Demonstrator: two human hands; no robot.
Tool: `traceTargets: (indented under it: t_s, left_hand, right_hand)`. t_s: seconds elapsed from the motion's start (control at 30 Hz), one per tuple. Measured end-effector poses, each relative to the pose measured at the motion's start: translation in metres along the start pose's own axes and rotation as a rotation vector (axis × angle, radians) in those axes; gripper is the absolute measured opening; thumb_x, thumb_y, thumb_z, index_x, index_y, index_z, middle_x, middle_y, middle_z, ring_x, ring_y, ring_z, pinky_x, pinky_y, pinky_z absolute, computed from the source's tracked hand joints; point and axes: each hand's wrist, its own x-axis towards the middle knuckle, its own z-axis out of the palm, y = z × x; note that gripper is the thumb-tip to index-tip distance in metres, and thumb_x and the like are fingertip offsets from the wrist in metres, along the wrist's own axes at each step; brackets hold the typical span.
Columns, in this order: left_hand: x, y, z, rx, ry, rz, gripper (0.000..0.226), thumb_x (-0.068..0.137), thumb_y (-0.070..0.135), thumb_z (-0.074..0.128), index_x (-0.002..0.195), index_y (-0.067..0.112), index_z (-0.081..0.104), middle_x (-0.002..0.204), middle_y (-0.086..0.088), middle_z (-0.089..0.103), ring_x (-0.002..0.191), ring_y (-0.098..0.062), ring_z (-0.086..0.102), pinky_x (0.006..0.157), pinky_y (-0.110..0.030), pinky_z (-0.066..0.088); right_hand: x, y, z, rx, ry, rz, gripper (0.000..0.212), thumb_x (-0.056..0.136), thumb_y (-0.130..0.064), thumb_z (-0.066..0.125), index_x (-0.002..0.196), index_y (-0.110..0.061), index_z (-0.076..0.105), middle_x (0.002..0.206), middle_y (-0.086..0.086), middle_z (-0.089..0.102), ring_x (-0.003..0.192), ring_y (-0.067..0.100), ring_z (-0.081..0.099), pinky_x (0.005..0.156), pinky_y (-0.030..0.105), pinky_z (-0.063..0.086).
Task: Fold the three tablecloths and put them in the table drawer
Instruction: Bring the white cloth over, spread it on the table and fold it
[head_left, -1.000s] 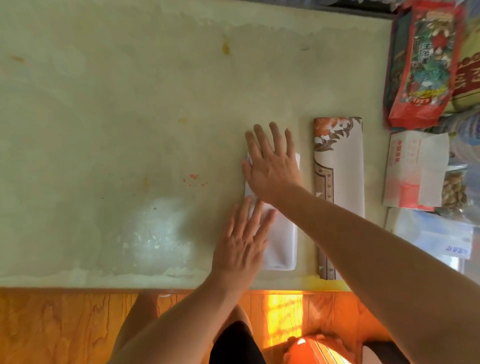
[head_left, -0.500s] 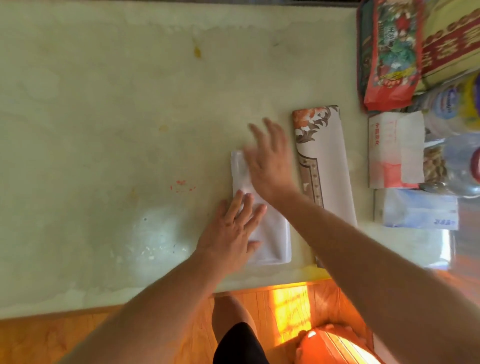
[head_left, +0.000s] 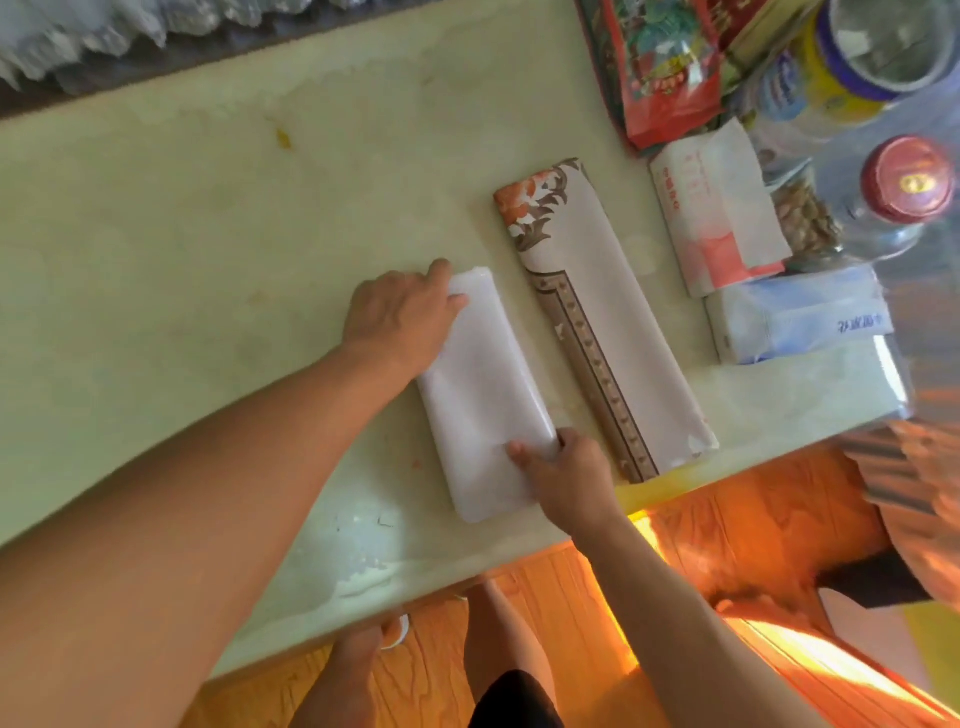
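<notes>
Table (head_left: 182, 249): white cloth (head_left: 480, 395), folded, lay near its near edge, long axis near-to-far, patterned cloth (head_left: 602, 322) parallel just right. Left hand (head_left: 402, 317) gripped the far-left corner, fingers curled; right hand (head_left: 566, 475) pinched the near-right edge. Both equally close for lifting; drawer not seen

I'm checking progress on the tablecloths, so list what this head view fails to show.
- Third tablecloth: only the white folded tablecloth and the patterned folded tablecloth appear in the head view.
- Table drawer: not visible; the table edge and both arms cover that side.
- Left hand and right hand: fingertips are hidden at the cloth's edges.
- Bottle: label blurred.
</notes>
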Motion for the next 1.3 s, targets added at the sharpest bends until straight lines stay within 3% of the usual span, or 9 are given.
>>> traceTargets:
  t_s: [0.13,0.2,0.27,0.37,0.5,0.67,0.77,1.1,1.3]
  left_hand:
    - [-0.03,0.0,0.023,0.1,0.171,0.159,0.076,0.095,0.055,0.048,0.153,0.008,0.036,0.119,-0.018,0.056,0.109,-0.038,0.05,0.086,-0.048,0.043]
    - [-0.029,-0.005,0.024,0.161,0.194,0.272,0.088,0.093,0.063,0.046,0.157,0.005,0.029,0.139,-0.02,0.046,0.129,-0.039,0.039,0.108,-0.051,0.033]
    - [-0.02,-0.005,0.023,0.214,0.061,0.344,0.099,0.093,0.073,0.032,0.162,0.008,0.006,0.167,-0.018,0.01,0.154,-0.038,0.005,0.125,-0.051,0.009]
    - [-0.009,-0.003,0.027,0.299,-0.132,0.378,0.107,0.085,0.086,0.015,0.157,0.017,-0.025,0.164,-0.011,-0.031,0.153,-0.036,-0.024,0.126,-0.052,-0.004]
    - [-0.01,-0.004,0.031,0.274,-0.158,0.364,0.114,0.08,0.092,0.016,0.154,0.019,-0.032,0.16,-0.009,-0.041,0.151,-0.036,-0.028,0.125,-0.054,-0.003]
    - [-0.006,-0.002,0.039,0.28,-0.164,0.32,0.11,0.074,0.092,0.007,0.141,0.022,-0.048,0.145,-0.005,-0.058,0.15,-0.036,-0.03,0.123,-0.057,0.002]
    - [-0.007,-0.003,0.04,0.264,-0.168,0.316,0.109,0.073,0.092,0.003,0.14,0.023,-0.049,0.147,-0.005,-0.056,0.151,-0.037,-0.029,0.123,-0.057,0.003]
    - [0.003,-0.033,0.02,0.207,-0.242,0.509,0.131,0.069,0.082,0.064,0.151,0.044,-0.031,0.157,-0.004,-0.045,0.154,-0.036,-0.015,0.122,-0.055,0.016]
    - [0.0,-0.033,0.014,0.27,-0.104,0.502,0.124,0.073,0.076,0.066,0.159,0.038,-0.015,0.167,-0.009,-0.024,0.154,-0.042,-0.009,0.123,-0.056,0.013]
  right_hand:
    - [-0.011,-0.003,-0.011,-0.012,0.123,-0.093,0.042,0.087,-0.054,0.068,0.094,-0.013,0.061,0.095,0.003,0.049,0.094,0.026,0.051,0.073,0.031,0.034]
    - [-0.004,-0.009,-0.023,-0.08,0.147,-0.122,0.045,0.089,-0.055,0.065,0.105,-0.012,0.062,0.103,0.0,0.045,0.108,0.027,0.048,0.085,0.035,0.039]
    - [0.002,-0.013,-0.034,-0.218,0.08,-0.1,0.049,0.094,-0.055,0.057,0.122,-0.015,0.056,0.118,0.004,0.048,0.12,0.03,0.046,0.096,0.04,0.04]
    - [-0.013,-0.008,-0.033,-0.576,0.182,-0.3,0.056,0.098,-0.047,0.049,0.144,-0.017,0.036,0.137,0.011,0.045,0.128,0.034,0.045,0.104,0.047,0.04]
    - [-0.022,-0.002,-0.015,-0.621,0.289,-0.574,0.071,0.101,-0.054,0.039,0.157,-0.013,0.023,0.157,0.015,0.029,0.144,0.036,0.027,0.12,0.048,0.025]
    - [0.005,-0.005,0.01,-0.458,0.274,-0.38,0.076,0.1,-0.062,0.029,0.158,-0.014,0.013,0.163,0.004,0.021,0.15,0.029,0.012,0.122,0.043,0.011]
    - [0.005,-0.002,0.005,-0.42,0.301,-0.372,0.076,0.097,-0.063,0.041,0.156,-0.018,0.023,0.151,0.003,0.034,0.139,0.028,0.028,0.115,0.043,0.024]
    - [-0.006,0.021,-0.007,0.224,0.108,0.05,0.078,0.053,-0.082,0.078,0.102,-0.025,0.057,0.105,0.001,0.061,0.099,0.024,0.06,0.083,0.049,0.055]
    - [-0.038,-0.001,0.011,1.316,0.01,0.202,0.046,0.085,-0.024,0.079,0.125,-0.015,0.059,0.116,0.004,0.073,0.103,0.023,0.072,0.089,0.049,0.059]
